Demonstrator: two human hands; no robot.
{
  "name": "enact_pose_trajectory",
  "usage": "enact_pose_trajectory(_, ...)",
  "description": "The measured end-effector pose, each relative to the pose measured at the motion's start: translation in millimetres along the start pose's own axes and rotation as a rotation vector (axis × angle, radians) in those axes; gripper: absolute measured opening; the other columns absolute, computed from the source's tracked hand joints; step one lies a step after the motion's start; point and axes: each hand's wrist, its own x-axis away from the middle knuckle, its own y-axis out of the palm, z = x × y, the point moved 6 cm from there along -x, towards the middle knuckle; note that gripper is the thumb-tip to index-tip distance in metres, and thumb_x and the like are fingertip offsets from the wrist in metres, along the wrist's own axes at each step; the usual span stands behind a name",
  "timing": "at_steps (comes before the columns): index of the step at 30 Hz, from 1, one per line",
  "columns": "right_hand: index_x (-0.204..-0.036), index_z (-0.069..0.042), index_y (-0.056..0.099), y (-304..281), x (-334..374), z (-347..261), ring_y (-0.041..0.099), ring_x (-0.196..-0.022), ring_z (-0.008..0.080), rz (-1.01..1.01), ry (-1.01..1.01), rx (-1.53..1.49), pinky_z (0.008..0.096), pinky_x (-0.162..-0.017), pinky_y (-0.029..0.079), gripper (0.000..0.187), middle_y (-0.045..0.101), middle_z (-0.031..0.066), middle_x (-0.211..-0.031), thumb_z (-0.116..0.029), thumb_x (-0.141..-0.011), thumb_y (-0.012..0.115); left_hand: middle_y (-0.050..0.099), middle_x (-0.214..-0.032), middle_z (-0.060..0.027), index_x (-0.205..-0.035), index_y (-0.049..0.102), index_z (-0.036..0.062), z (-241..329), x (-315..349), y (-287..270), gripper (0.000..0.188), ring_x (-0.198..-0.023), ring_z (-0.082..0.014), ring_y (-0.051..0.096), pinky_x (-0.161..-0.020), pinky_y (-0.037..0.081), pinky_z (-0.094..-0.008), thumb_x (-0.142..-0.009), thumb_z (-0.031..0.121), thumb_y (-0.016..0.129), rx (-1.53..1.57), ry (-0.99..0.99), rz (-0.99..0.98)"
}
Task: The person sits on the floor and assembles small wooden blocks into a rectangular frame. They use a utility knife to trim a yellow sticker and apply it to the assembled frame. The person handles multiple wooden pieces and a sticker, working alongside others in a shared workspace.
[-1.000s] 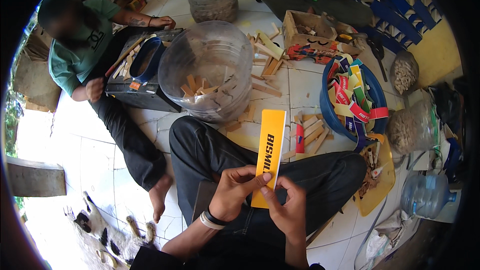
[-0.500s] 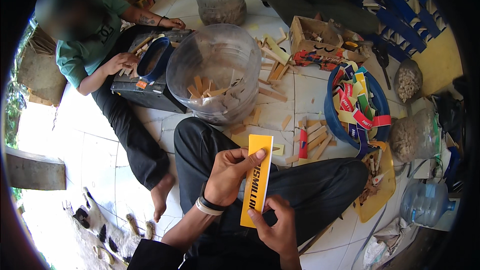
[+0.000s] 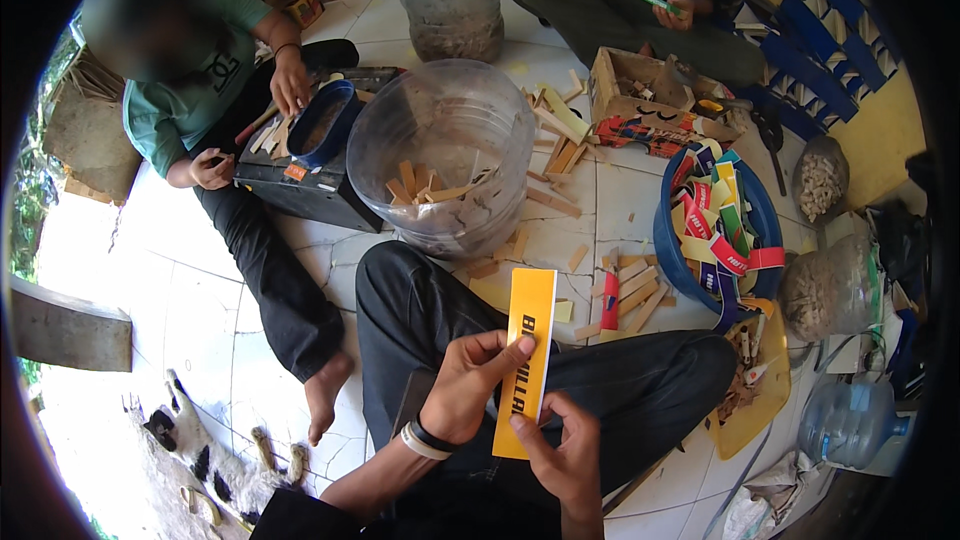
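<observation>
An orange-yellow printed strip with dark lettering and a white edge stands upright in front of my lap. Around its middle my left hand is closed, the thumb on the printed face and the fingers behind. My right hand pinches the lower right edge, its thumb near the bottom corner. A dark band and a white band circle my left wrist. Past my right knee is a blue basin full of colourful printed strips.
Wooden slats lie by my knees. Ahead stands a clear plastic tub with wood pieces. A co-worker sits left at a black box with a blue oval frame; another holds a green strip. A cat lies lower left.
My left hand has slid lower on the strip, baring more of its top. The left co-worker's hands have shifted about the blue frame. The far person's green strip is now held out sideways.
</observation>
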Motion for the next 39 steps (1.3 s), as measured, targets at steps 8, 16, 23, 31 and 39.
enact_pose_trajectory(8, -0.091, 0.002, 0.067, -10.2, -11.9, 3.9, 0.061, -0.079, 0.0118, 0.079, 0.049, -0.112, 0.0273, -0.076, 0.048, 0.014, 0.065, 0.0056, -0.083, -0.006, -0.088, 0.078, 0.074, -0.097, -0.0028, -0.104, 0.074, -0.0014, -14.8, 25.1, 11.0, 0.014, -0.083, -0.0055, 0.064, -0.075, 0.051, -0.0219, -0.097, 0.011, 0.074, 0.064, -0.03, -0.058)
enact_pose_trajectory(16, -0.094, 0.0, 0.067, -1.3, -15.5, -12.6, 0.063, -0.085, 0.0236, 0.111, -0.235, 0.244, 0.0355, -0.08, 0.048, 0.018, 0.066, 0.0099, -0.091, -0.006, -0.083, 0.08, 0.073, -0.091, -0.0015, -0.102, 0.073, 0.0, -2.6, 24.2, 0.5, 0.014, -0.08, -0.0049, 0.063, -0.073, 0.052, -0.0216, -0.097, 0.013, 0.074, -0.077, 0.085, -0.028)
enact_pose_trajectory(23, -0.1, 0.003, 0.067, 4.9, -14.9, -4.4, 0.062, -0.089, 0.0168, 0.021, -0.192, 0.186, 0.0299, -0.083, 0.048, 0.02, 0.064, 0.0081, -0.096, 0.0, -0.083, 0.079, 0.073, -0.09, -0.0039, -0.101, 0.071, -0.0009, -10.3, 29.8, -5.1, 0.017, -0.072, -0.0057, 0.065, -0.064, 0.052, -0.0201, -0.098, 0.016, 0.073, -0.049, 0.103, 0.027)
enact_pose_trajectory(31, -0.092, -0.002, 0.063, 12.4, -18.9, -18.0, 0.06, -0.088, 0.0275, 0.093, -0.291, 0.3, 0.0385, -0.089, 0.043, 0.015, 0.063, 0.0096, -0.092, -0.004, -0.084, 0.077, 0.074, -0.096, -0.006, -0.109, 0.07, -0.003, 1.5, 33.3, -7.9, 0.021, -0.081, -0.0079, 0.069, -0.071, 0.055, -0.0223, -0.101, 0.017, 0.07, -0.003, 0.106, -0.03)
enact_pose_trajectory(39, -0.087, 0.0, 0.066, 14.0, -32.1, -12.0, 0.061, -0.082, 0.023, 0.035, -0.236, 0.09, 0.0364, -0.077, 0.047, 0.016, 0.065, 0.0088, -0.087, -0.008, -0.083, 0.08, 0.075, -0.104, -0.005, -0.115, 0.072, -0.0024, 9.3, 33.9, -18.3, 0.02, -0.092, -0.0081, 0.068, -0.085, 0.054, -0.0227, -0.1, 0.009, 0.069, -0.061, 0.106, -0.107)
